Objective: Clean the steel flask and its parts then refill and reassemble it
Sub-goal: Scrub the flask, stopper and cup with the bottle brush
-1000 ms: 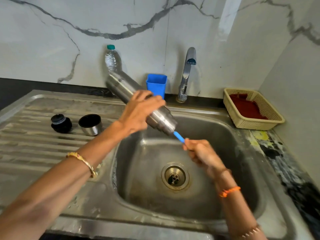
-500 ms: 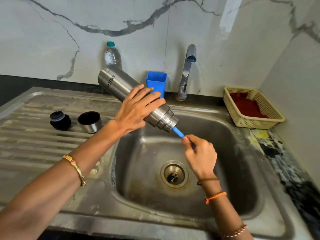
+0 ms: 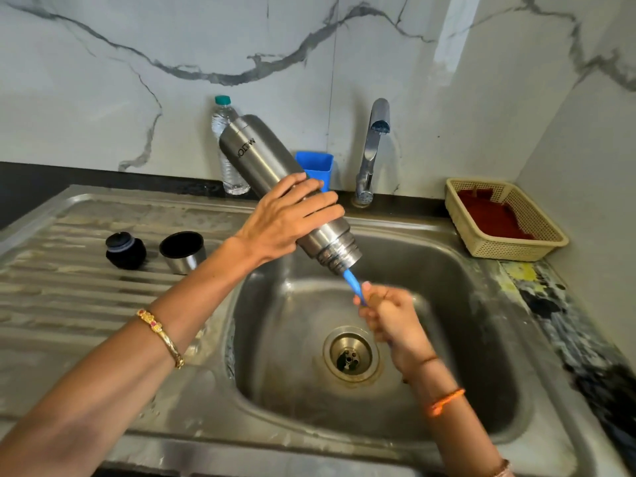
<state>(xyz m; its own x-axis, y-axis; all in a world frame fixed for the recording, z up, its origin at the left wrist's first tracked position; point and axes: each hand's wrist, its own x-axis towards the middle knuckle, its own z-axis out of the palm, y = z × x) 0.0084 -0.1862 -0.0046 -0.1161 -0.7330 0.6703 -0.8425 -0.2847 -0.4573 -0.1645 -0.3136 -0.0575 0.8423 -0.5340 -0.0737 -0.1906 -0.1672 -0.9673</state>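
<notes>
Brush head hidden inside the steel flask (image 3: 275, 187), only its blue handle (image 3: 352, 284) showing, right hand (image 3: 392, 321) blurred, fingers curled round that handle, left hand (image 3: 289, 218) wrapped round the flask, tilted mouth-down over the sink (image 3: 464, 304), stopper (image 3: 125, 251) and cup lid (image 3: 182, 251) on the draining surface (image 3: 69, 304)

Bright even light, sunlit strip on wall (image 3: 454, 39), right hand (image 3: 389, 315) motion-blurred, wide-angle bending at edges
</notes>
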